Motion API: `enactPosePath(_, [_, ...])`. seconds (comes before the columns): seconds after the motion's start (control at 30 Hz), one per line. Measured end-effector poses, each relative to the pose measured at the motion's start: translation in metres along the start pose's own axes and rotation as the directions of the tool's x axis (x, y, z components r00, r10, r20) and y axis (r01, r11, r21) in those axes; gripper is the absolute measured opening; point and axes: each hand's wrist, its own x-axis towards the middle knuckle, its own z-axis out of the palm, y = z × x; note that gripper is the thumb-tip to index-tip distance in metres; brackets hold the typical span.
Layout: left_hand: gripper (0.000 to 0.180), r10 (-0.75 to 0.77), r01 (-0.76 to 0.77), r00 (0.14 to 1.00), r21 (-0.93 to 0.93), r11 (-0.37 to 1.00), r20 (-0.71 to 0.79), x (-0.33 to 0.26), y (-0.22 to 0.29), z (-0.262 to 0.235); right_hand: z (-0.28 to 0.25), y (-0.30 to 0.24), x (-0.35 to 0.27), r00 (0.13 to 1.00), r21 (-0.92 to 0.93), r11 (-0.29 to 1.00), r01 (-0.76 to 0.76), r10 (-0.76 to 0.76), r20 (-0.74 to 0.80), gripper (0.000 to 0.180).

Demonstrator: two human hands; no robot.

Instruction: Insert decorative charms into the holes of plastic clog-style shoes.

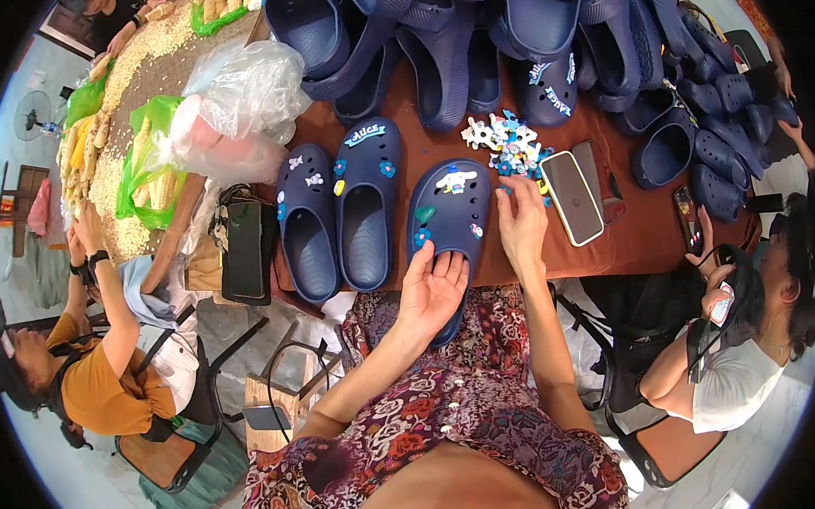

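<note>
My left hand (434,292) holds a navy clog (442,207) at the table's near edge, its fingers tucked into the foot opening and the thumb on the outside. A white character charm, a green one and small blue and white ones sit on that clog's upper. At the near edge of a pile of loose shoe charms (510,143), my right hand (522,227) is open, with curved fingers and the thumb apart. No charm shows clearly in it. Left of the held clog lie two more navy clogs, one outer clog (307,222) and one inner clog (367,206), both with charms on them.
Many navy clogs (543,17) are heaped along the far side. A white-edged phone (572,198) lies right of the charms; a black phone (244,252) lies left. A plastic bag (246,98) stands near the corn kernels (149,61). People sit on both sides.
</note>
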Motion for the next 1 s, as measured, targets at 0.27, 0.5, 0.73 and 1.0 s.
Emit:
enactPosePath(0.27, [0.033,0.003,-0.011,0.996,0.087,0.996,0.092,-0.013,-0.006,-0.006,-0.006,-0.010,-0.012,0.845,0.583,0.629,-0.515,0.260,0.466,0.052])
enactPosePath(0.5, [0.045,0.046,-0.074,0.986,0.173,0.982,0.162,-0.022,-0.008,-0.003,-0.019,-0.026,-0.005,0.829,0.704,0.447,-0.552,0.204,0.521,0.051])
enactPosePath(0.73, [0.050,0.064,-0.120,0.966,0.216,0.969,0.251,-0.030,-0.006,0.005,-0.028,-0.039,-0.004,0.870,0.750,0.452,-0.482,0.149,0.470,0.046])
enactPosePath(1.0, [0.048,0.046,-0.072,0.985,0.156,0.985,0.166,-0.029,-0.010,0.001,-0.011,-0.021,-0.014,0.830,0.644,0.528,-0.553,0.281,0.482,0.051])
